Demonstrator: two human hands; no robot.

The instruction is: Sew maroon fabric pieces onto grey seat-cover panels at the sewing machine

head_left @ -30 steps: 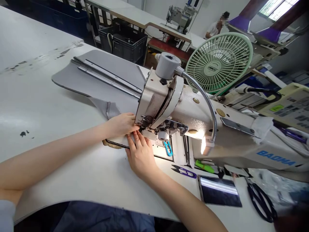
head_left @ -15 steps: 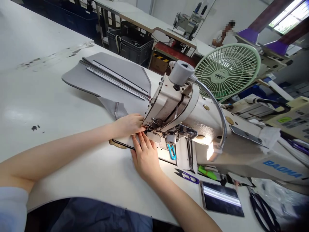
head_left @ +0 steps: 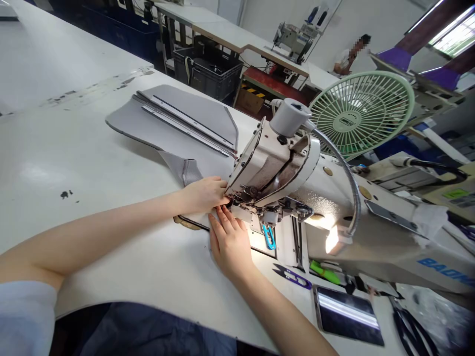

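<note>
A white sewing machine (head_left: 282, 168) stands over a grey fabric piece (head_left: 148, 123) with dark edging and two long strips on it. My left hand (head_left: 206, 194) is on the fabric beside the machine head, fingers bent together; their tips are partly hidden by the machine. Just in front, my right hand (head_left: 232, 242) lies flat near the needle area, fingers stretched forward on the work. The needle and the fabric under my fingertips are hard to make out. A lamp (head_left: 332, 240) lights the machine bed.
Blue snips (head_left: 268, 236) lie on the machine bed. To the right are purple snips (head_left: 293, 276), a phone (head_left: 348, 315) and black scissors (head_left: 411, 326). A green fan (head_left: 361, 113) stands behind the machine. A person (head_left: 349, 57) is in the far background.
The whole view has shifted, so the scene sits slightly farther right and lower. Both hands keep nearly the same place beside the machine head.
</note>
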